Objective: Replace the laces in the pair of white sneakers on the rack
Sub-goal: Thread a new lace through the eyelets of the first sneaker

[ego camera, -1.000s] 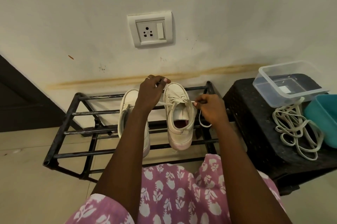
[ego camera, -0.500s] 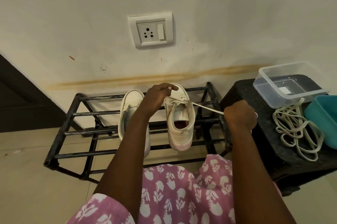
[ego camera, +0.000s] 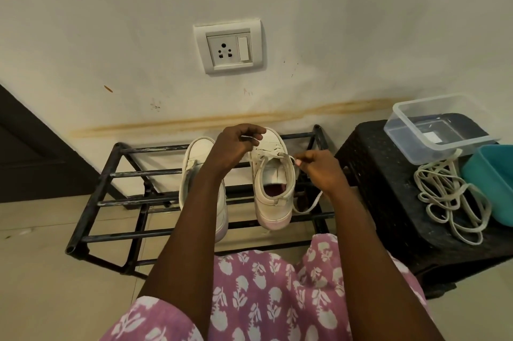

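Trouble would be a hard tug dragging the sneaker [ego camera: 274,201] off the rack [ego camera: 111,201] it sits on, since the left hand [ego camera: 236,146] and right hand [ego camera: 319,171] each pinch its lace [ego camera: 270,154] near the eyelets and nothing steadies the shoe.

Off-white wall [ego camera: 361,21] (brown streak), socket plate [ego camera: 229,46], beige tiled floor [ego camera: 41,285]
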